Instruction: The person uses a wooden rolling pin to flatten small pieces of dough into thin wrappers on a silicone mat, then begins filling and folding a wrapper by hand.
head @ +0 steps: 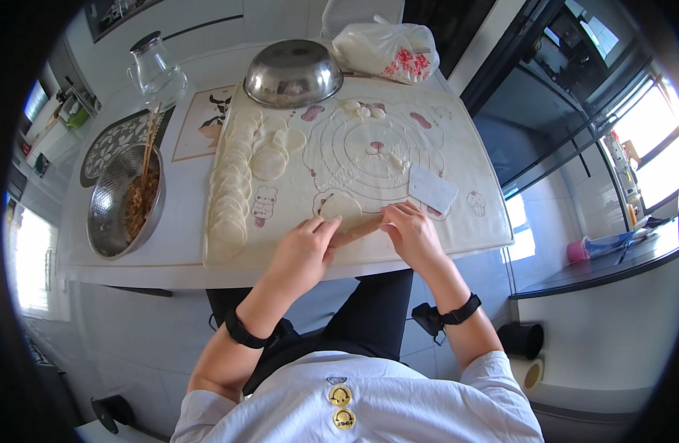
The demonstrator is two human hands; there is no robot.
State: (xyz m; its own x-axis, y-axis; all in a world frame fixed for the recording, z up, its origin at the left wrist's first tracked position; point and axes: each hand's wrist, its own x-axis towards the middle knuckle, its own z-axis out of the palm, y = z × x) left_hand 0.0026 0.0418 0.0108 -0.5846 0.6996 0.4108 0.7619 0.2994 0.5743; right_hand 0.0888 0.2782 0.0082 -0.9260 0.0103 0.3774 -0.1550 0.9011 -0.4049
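A short wooden rolling pin lies aslant near the mat's front edge, between my two hands. Its left end goes in between the thumb and fingers of my left hand. Around its right end curl the fingers of my right hand. Just beyond the pin is a thin round dough wrapper, its near edge by my left fingertips. To the right, a white dough scraper lies flat, close to my right fingers. Flour dusts the printed pastry mat beneath.
Overlapping dough wrappers line the mat's left side, with several more beside them. Small dough pieces sit farther back. An upturned metal bowl, a plastic bag, a glass jug and a filling bowl with chopsticks surround them.
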